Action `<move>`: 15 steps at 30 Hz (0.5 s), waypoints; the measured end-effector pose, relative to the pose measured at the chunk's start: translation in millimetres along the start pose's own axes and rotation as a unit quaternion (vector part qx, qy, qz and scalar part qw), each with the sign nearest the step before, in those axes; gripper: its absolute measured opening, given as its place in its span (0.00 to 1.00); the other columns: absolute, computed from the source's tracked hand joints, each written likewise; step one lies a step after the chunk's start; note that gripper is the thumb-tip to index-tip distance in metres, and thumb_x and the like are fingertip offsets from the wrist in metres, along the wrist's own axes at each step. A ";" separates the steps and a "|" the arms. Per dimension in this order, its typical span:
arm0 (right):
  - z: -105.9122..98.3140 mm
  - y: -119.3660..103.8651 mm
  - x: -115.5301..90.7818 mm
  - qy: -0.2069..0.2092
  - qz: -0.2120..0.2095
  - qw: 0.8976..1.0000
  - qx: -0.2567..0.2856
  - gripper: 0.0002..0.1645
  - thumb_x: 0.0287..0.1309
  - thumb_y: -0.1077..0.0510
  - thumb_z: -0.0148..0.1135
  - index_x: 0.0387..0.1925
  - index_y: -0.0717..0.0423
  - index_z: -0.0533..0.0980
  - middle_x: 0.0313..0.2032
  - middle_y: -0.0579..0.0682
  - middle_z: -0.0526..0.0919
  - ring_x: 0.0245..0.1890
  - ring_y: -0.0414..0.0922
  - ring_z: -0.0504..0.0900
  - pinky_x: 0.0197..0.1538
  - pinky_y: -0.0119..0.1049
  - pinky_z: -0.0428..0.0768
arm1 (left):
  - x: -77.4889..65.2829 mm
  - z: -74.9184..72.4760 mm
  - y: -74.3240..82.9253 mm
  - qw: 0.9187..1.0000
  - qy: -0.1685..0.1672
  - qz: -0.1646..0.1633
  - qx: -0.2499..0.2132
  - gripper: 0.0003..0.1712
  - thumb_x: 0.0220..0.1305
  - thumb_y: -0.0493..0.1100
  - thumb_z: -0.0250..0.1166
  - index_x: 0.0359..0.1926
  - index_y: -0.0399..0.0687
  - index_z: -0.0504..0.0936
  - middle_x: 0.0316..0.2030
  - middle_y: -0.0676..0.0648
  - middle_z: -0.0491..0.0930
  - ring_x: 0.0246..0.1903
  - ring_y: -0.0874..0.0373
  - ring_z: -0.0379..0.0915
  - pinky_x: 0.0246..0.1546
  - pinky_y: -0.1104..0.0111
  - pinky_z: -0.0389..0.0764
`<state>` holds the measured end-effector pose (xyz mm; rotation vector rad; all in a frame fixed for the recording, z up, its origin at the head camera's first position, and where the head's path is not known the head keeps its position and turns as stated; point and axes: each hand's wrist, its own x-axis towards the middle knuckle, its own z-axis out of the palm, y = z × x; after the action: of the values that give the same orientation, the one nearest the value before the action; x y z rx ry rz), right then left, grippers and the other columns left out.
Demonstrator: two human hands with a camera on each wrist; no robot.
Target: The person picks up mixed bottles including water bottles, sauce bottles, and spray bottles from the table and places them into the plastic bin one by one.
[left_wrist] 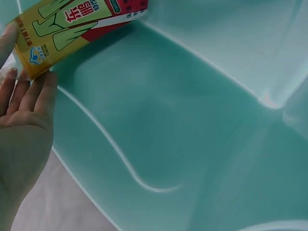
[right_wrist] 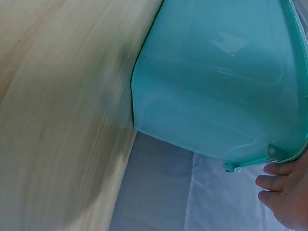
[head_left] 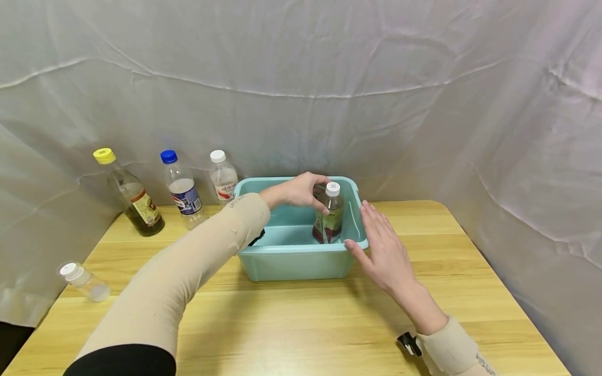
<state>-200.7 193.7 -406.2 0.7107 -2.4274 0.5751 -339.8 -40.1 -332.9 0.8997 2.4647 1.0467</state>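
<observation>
A turquoise plastic basin [head_left: 296, 265] stands on the wooden table. Inside it, at the right end, a white-capped drink bottle [head_left: 333, 219] stands upright. My left hand [head_left: 301, 190] reaches in over the basin and holds this bottle near its shoulder, thumb on one side and fingers on the other. The left wrist view shows the bottle's yellow, green and red label [left_wrist: 86, 21] beside the fingertips. My right hand [head_left: 388, 256] rests against the basin's right rim, its fingers straight and thumb at the front corner.
Left of the basin stand a dark sauce bottle [head_left: 141, 206] with a yellow cap, a blue-capped bottle [head_left: 185, 198] and a white-capped bottle [head_left: 223, 177]. A small clear bottle [head_left: 87, 282] is near the left table edge. Grey cloth [head_left: 301, 94] hangs behind.
</observation>
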 end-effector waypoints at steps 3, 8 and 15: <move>-0.3 -0.6 -0.5 0.001 0.000 1.000 0.001 0.52 0.77 0.29 0.40 0.77 0.69 0.59 0.78 0.63 0.61 0.77 0.61 0.62 0.80 0.54 0.57 | -1.0 -1.6 1.3 1.000 -0.001 -0.006 0.013 0.42 0.58 0.38 0.80 0.71 0.38 0.72 0.67 0.42 0.76 0.66 0.48 0.74 0.65 0.65 0.77; 0.0 -1.1 -0.7 0.002 -0.001 1.000 0.000 0.51 0.77 0.30 0.41 0.77 0.69 0.59 0.77 0.63 0.61 0.77 0.60 0.62 0.80 0.53 0.57 | -3.0 -6.2 3.6 1.000 0.006 -0.006 0.015 0.41 0.58 0.39 0.79 0.71 0.39 0.73 0.67 0.43 0.77 0.67 0.49 0.74 0.67 0.64 0.76; -0.9 -1.4 -0.5 -0.003 0.005 1.000 -0.002 0.50 0.77 0.31 0.44 0.77 0.69 0.59 0.78 0.63 0.60 0.77 0.60 0.62 0.80 0.52 0.56 | -9.5 -13.3 7.9 0.999 0.014 -0.007 0.030 0.43 0.63 0.45 0.76 0.76 0.43 0.68 0.70 0.45 0.74 0.67 0.50 0.73 0.65 0.61 0.77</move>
<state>-199.2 193.3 -405.5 0.7008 -2.4373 0.5735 -335.9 -49.2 -317.6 0.8904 2.5341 0.9938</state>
